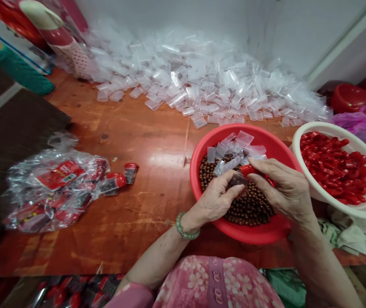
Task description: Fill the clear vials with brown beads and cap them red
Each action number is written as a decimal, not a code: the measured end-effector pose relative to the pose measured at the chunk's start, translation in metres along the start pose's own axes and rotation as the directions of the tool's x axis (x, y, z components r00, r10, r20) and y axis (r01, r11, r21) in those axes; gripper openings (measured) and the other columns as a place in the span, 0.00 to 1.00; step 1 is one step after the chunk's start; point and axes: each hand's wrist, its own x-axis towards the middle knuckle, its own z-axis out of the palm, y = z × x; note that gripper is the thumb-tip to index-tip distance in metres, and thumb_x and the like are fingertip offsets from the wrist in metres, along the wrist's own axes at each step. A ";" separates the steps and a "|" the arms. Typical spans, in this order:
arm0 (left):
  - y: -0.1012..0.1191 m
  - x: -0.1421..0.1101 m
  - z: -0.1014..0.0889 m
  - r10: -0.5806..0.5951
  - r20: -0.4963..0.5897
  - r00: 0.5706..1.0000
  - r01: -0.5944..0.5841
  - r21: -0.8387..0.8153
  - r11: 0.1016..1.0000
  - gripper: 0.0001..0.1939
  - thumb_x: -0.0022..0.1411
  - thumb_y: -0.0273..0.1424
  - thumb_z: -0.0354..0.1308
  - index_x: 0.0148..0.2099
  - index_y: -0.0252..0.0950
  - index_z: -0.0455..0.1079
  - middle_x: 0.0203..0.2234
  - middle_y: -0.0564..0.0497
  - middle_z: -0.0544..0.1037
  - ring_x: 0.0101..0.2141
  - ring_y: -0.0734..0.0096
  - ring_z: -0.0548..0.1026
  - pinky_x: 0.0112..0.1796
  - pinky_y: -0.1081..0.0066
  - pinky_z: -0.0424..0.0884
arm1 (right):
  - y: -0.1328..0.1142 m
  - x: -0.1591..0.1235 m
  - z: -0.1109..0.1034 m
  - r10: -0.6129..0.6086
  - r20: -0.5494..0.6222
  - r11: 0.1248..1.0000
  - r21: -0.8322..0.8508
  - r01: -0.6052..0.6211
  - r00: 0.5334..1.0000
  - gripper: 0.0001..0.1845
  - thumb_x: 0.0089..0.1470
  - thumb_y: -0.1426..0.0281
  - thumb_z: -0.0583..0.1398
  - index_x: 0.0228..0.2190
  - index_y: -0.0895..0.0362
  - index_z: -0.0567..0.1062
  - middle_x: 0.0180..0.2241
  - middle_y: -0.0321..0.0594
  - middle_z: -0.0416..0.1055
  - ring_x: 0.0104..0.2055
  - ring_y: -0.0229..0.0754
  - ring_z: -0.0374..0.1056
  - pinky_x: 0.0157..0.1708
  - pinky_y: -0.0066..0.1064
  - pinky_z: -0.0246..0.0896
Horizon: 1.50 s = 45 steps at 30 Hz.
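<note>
Over the red basin (250, 236), my left hand (213, 199) grips a small clear plastic container (236, 179) with dark contents. My right hand (284, 188) pinches a red cap (247, 170) at the container's upper end. Whether the cap is fully seated is hidden by the fingers. Brown round beads (250, 211) fill the basin below both hands, and several empty clear containers (243, 138) lie on top of them. To the right, a white basin (326, 199) holds many red caps (333, 167).
A heap of clear containers (202, 81) lies along the wall. Two capped containers (131, 173) rest by a clear bag (54, 192) of red-capped ones at left. A thermos (57, 38) stands at back left; a cloth (346, 233) lies under the white basin.
</note>
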 end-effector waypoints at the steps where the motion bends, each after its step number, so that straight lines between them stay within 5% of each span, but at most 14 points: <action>1: 0.000 0.000 0.000 0.007 -0.003 1.000 -0.007 0.020 1.000 0.06 0.66 0.34 0.57 0.38 0.37 0.68 0.29 0.52 0.72 0.31 0.70 0.68 0.37 0.67 0.68 | 0.000 0.000 -0.002 0.003 0.018 1.000 -0.003 -0.003 1.000 0.21 0.60 0.76 0.63 0.53 0.50 0.78 0.44 0.42 0.81 0.43 0.42 0.78 0.46 0.35 0.75; 8: 0.001 -0.003 -0.002 -0.021 0.042 0.999 0.011 0.213 0.977 0.07 0.69 0.35 0.53 0.38 0.38 0.66 0.28 0.51 0.74 0.30 0.68 0.70 0.35 0.66 0.67 | 0.003 0.005 -0.018 0.022 0.244 1.000 -0.025 -0.016 0.969 0.19 0.62 0.73 0.62 0.54 0.51 0.78 0.47 0.42 0.80 0.47 0.42 0.78 0.47 0.32 0.75; 14: 0.006 -0.004 -0.001 -0.118 0.072 0.990 0.104 0.180 0.978 0.07 0.69 0.34 0.51 0.37 0.37 0.63 0.29 0.52 0.73 0.30 0.70 0.71 0.35 0.69 0.68 | 0.003 0.006 -0.020 -0.025 0.313 0.996 -0.078 0.052 0.949 0.18 0.64 0.72 0.59 0.54 0.52 0.76 0.47 0.43 0.80 0.48 0.44 0.77 0.48 0.33 0.75; 18: 0.009 -0.002 -0.002 -0.205 0.072 0.976 0.202 0.041 0.978 0.08 0.68 0.35 0.52 0.38 0.36 0.64 0.30 0.51 0.72 0.30 0.72 0.70 0.34 0.71 0.68 | -0.004 -0.003 -0.006 -0.027 0.367 0.972 -0.208 0.110 0.930 0.35 0.61 0.63 0.63 0.64 0.62 0.62 0.55 0.57 0.72 0.56 0.54 0.72 0.54 0.46 0.72; 22: 0.008 0.001 -0.004 -0.189 0.059 0.980 0.193 -0.063 0.979 0.09 0.66 0.35 0.55 0.36 0.35 0.64 0.29 0.53 0.70 0.31 0.72 0.68 0.36 0.71 0.67 | -0.009 -0.014 0.019 -0.021 0.286 0.895 -0.421 0.145 0.958 0.42 0.59 0.64 0.61 0.67 0.69 0.53 0.53 0.65 0.69 0.55 0.63 0.69 0.51 0.56 0.71; 27: 0.007 0.002 -0.005 -0.139 0.064 0.988 0.140 -0.010 0.990 0.10 0.65 0.36 0.55 0.35 0.35 0.64 0.29 0.54 0.69 0.32 0.72 0.65 0.39 0.70 0.65 | -0.003 -0.019 0.030 -0.156 0.176 0.809 -0.543 0.228 0.972 0.42 0.56 0.65 0.59 0.65 0.74 0.56 0.50 0.66 0.70 0.50 0.62 0.70 0.48 0.53 0.71; 35: 0.007 0.002 -0.007 -0.175 0.202 0.964 0.180 -0.010 0.984 0.13 0.66 0.39 0.56 0.39 0.33 0.68 0.33 0.50 0.74 0.35 0.70 0.71 0.41 0.69 0.68 | 0.002 -0.019 0.022 -0.286 0.188 0.777 -0.528 0.343 0.939 0.38 0.56 0.61 0.61 0.60 0.74 0.63 0.45 0.63 0.74 0.47 0.57 0.72 0.45 0.44 0.72; 45: 0.006 -0.001 -0.004 -0.212 0.201 0.956 0.224 -0.042 0.974 0.21 0.63 0.49 0.59 0.40 0.34 0.65 0.32 0.51 0.73 0.32 0.71 0.70 0.37 0.70 0.69 | 0.004 -0.017 0.022 -0.336 0.207 0.777 -0.491 0.394 0.919 0.36 0.54 0.64 0.61 0.58 0.74 0.65 0.42 0.62 0.77 0.45 0.56 0.74 0.43 0.43 0.73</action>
